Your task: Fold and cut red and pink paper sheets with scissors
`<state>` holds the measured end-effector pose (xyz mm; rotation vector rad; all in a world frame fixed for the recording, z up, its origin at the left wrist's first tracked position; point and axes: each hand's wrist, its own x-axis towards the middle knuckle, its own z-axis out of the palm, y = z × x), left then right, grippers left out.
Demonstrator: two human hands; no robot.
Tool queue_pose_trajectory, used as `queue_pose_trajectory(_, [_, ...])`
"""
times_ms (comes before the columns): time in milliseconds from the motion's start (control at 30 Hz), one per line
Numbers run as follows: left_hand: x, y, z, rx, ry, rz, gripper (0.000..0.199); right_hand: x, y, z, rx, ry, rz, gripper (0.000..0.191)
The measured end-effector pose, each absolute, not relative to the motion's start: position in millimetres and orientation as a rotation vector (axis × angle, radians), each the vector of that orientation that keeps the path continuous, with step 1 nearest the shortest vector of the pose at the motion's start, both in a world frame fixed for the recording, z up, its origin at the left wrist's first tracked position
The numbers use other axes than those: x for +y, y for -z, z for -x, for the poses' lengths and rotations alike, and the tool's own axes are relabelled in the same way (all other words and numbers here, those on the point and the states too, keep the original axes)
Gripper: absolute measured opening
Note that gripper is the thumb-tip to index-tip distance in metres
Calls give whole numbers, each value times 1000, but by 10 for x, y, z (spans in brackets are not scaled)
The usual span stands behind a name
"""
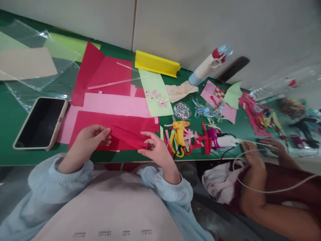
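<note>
A folded-looking red paper strip point(129, 136) stretches between my two hands, just above a larger red sheet point(82, 125). My left hand point(91, 140) pinches at its left end, thumb against fingers. Around its right end close the thumb and fingers of my right hand point(158, 149), with the index finger raised. Under the red sheet lies pink paper point(115, 104). Right of my right hand are a yellow glue gun point(180, 132), yellow-handled scissors point(173, 144) and pink and red paper scraps point(197, 139).
A phone point(41, 122) and clear plastic sleeves point(62, 73) lie left. Behind are a yellow folded strip point(156, 63), a light green sheet point(152, 82) with paper bits, a dish of small beads point(182, 110) and a bottle point(205, 68). A co-worker's hands point(252, 152) hold a white cord at right.
</note>
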<state>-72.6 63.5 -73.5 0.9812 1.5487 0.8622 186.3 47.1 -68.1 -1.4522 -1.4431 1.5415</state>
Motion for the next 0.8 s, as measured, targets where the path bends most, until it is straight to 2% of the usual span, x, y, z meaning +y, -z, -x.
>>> queue_pose_trajectory(167, [620, 725, 742, 1591, -860, -992, 44, 467, 674, -1860, -1376, -1542, 1423, 49])
queue_pose_trajectory(300, [607, 708, 731, 1599, -863, -998, 45, 468, 713, -1841, -1392, -1572, 1330, 25])
queue_pose_trajectory(633, [563, 678, 734, 1555, -927, -1028, 41, 484, 739, -1811, -1331, -1649, 1431, 37])
queue_pose_trajectory(800, [575, 687, 732, 1558, -944, -1051, 41, 488, 739, -1796, -1411, -1585, 1521, 30])
